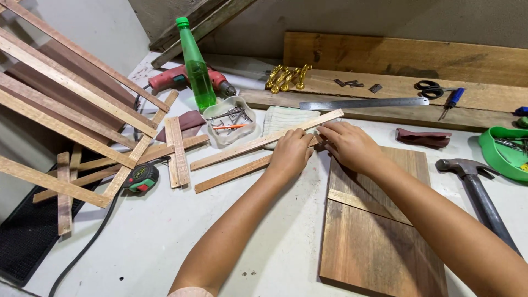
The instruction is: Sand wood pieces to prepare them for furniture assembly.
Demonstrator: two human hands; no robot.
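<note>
Landmark: the dark wooden board [379, 242] lying flat on the white work surface [165, 242]. Far left of the board, a stack of long wooden slats [66, 104] leans in a heap, with loose short offcuts [177, 151] and a green-and-black tape measure [141, 177] at its foot. Up-left of the board stand a green plastic bottle [196, 66], a red power drill [181, 77] behind it, and a clear tub of nails [230, 121]. Step in hand, as judged: you are lining up two thin strips just beyond the board's top-left corner. Your left hand [290, 153] lies curled over the upper wooden strip [264, 140], fingers pressed down on it; the lower strip [234, 173] runs parallel just beneath. Your right hand [349, 144] pinches the same strip end, fingertips closed on it, touching the left hand. The next move likely calls for holding both ends flush while you check alignment. A pale strip [363, 204] lies across the board. Behind the board: gold fittings [286, 77], steel ruler [363, 103], scissors [432, 88]. Right of the board, the hammer [476, 190] and green tray [503, 151] sit close to your right forearm, so that elbow has little room to swing.
</note>
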